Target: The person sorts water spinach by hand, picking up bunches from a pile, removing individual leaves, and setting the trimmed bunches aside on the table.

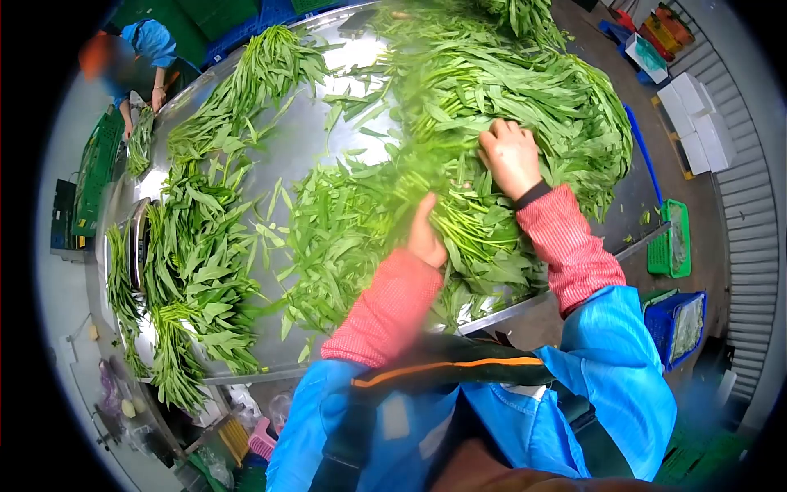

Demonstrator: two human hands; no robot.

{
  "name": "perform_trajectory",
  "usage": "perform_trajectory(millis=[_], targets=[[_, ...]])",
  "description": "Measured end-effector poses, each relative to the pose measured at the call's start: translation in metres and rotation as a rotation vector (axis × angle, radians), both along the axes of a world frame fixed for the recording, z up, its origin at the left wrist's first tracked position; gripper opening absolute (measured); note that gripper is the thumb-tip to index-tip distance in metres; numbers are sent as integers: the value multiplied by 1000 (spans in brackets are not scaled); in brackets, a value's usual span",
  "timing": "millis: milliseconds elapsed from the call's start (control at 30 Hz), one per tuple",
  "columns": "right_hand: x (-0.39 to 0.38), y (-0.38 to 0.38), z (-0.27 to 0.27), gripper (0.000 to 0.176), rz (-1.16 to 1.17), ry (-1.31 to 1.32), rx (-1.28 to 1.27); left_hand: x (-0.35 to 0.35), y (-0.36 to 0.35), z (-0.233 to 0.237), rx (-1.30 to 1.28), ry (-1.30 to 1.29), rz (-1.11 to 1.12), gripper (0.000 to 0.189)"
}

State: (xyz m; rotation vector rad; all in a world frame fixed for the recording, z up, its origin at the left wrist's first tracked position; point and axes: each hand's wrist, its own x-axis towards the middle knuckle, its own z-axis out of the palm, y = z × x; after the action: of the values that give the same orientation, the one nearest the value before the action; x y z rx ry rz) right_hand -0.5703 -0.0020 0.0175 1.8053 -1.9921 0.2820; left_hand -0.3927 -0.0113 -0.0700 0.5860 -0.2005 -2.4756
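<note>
Long-leaved greens that look like water spinach (467, 221) lie heaped on the metal table (279, 184) in the head view. My left hand (426, 234) is at the stem ends of a loose bunch, its thumb raised and its other fingers mostly hidden by the stems it holds. My right hand (511, 157) rests on the big pile, fingers curled down around some stems and leaves; the fingertips are partly sunk in the greens. Part of the bunch between my hands is smeared by motion.
More bunches (209, 271) lie along the table's left side, beside a round metal-rimmed object (141, 246). At the far left a co-worker (152, 49) handles a small bunch. Green (670, 238) and blue crates (676, 328) stand on the floor at right, near white boxes (697, 123).
</note>
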Motion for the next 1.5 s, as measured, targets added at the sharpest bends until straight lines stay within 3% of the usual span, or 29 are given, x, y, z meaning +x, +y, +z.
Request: perform_trajectory(millis=[100,200,333,367,467,567,600,667,767,900,967,1033,1067,1133,1233,1267,1300,1367,1433,1467,1500], targets=[[9,20,7,10,49,-95,-116,8,-4,11,-48,43,-14,55],[19,45,7,14,-7,-412,51,6,-4,15,40,38,-4,45],[2,30,7,33,-24,-226,-98,3,-1,24,26,150,-63,46],[1,23,9,30,-53,-214,-11,1,-2,2,-7,103,-80,61],[-11,11,-15,18,-30,-81,26,8,-2,6,28,113,-82,62],[17,43,20,12,22,-132,-154,18,-7,6,63,69,-41,51],[30,58,30,12,-56,-150,-73,21,-7,6,77,55,-27,48],[53,82,31,11,-86,-210,69,24,-4,6,38,52,-57,49],[79,106,12,11,-50,-365,30,22,2,16,47,219,-144,54],[87,128,24,15,41,-630,48,40,12,43,-102,278,-325,56],[81,135,31,17,68,-863,-24,52,8,56,-165,203,-337,59],[73,139,36,14,-76,-1101,-225,69,-2,68,-290,45,-227,56],[68,142,37,13,-163,-1209,-303,85,-15,91,-348,-7,-285,55],[64,148,33,11,-236,-1044,-256,119,-38,157,-432,-99,-342,53],[83,155,4,12,-121,-850,-123,179,-81,207,-886,-493,-256,47],[90,157,-10,13,-85,-777,-45,183,-69,247,-809,-528,-274,39],[97,160,-23,17,-105,-727,64,191,-77,248,-1150,-663,-97,35],[109,166,-51,20,-123,-578,143,190,-99,241,-1534,-807,-160,37],[117,171,-74,17,-185,-458,252,178,-87,218,-1638,-1040,-131,44],[118,174,-88,15,-211,-377,275,180,-94,178,-1947,-1231,-114,54],[118,175,-98,14,-236,-296,297,176,-93,140,-1972,-1474,-192,61]])
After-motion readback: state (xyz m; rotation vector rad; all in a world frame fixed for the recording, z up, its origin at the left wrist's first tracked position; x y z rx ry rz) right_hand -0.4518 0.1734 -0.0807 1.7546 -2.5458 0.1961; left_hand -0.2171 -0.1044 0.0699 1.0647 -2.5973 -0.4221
